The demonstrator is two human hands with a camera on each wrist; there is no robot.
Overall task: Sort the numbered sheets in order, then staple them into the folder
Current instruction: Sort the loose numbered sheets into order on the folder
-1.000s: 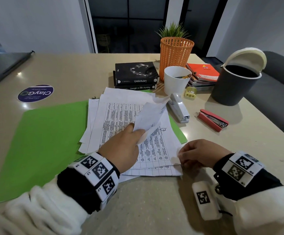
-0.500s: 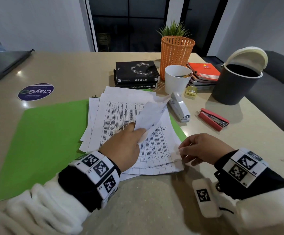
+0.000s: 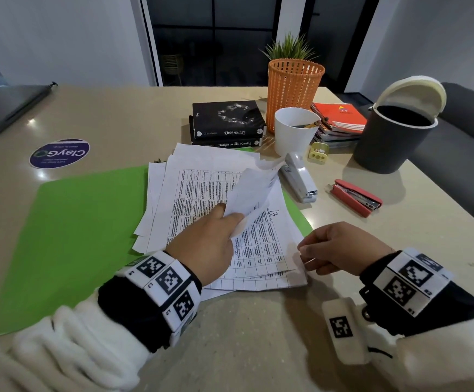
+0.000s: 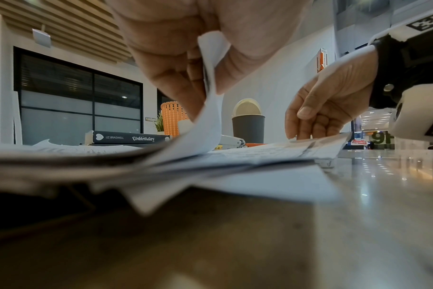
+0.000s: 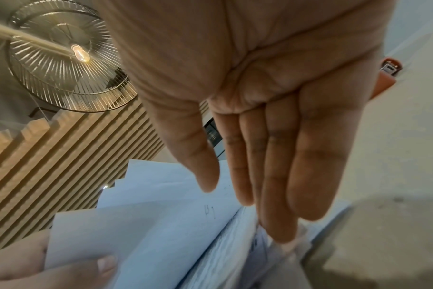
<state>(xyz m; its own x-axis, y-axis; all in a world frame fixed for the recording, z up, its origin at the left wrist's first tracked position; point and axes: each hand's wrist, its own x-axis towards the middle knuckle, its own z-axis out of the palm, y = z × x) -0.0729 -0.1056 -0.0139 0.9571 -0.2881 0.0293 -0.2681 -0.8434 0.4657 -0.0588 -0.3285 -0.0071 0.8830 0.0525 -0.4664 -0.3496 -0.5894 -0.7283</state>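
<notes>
A loose stack of printed sheets (image 3: 201, 193) lies on an open green folder (image 3: 74, 236). My left hand (image 3: 216, 230) pinches the folded-back corners of the upper sheets (image 3: 254, 190) and holds them lifted, baring a sheet marked 13 (image 3: 274, 213). In the left wrist view the lifted sheets (image 4: 208, 117) curl up between thumb and fingers. My right hand (image 3: 314, 250) is at the stack's near right corner, fingers straight, tips touching the sheet edges (image 5: 279, 238). A white stapler (image 3: 300, 179) and a red stapler (image 3: 355, 197) lie to the right of the folder.
Behind the sheets stand two black books (image 3: 227, 123), a white cup (image 3: 296, 131), an orange mesh basket (image 3: 295, 89), spiral notebooks (image 3: 340, 120) and a dark bin (image 3: 394, 137) with its lid open. A purple sticker (image 3: 59, 153) and a laptop (image 3: 4, 106) are far left.
The right hand has slid a little right and back along the stack's corner, and the lower sheets there have shifted slightly. The left hand still holds the lifted sheets.
</notes>
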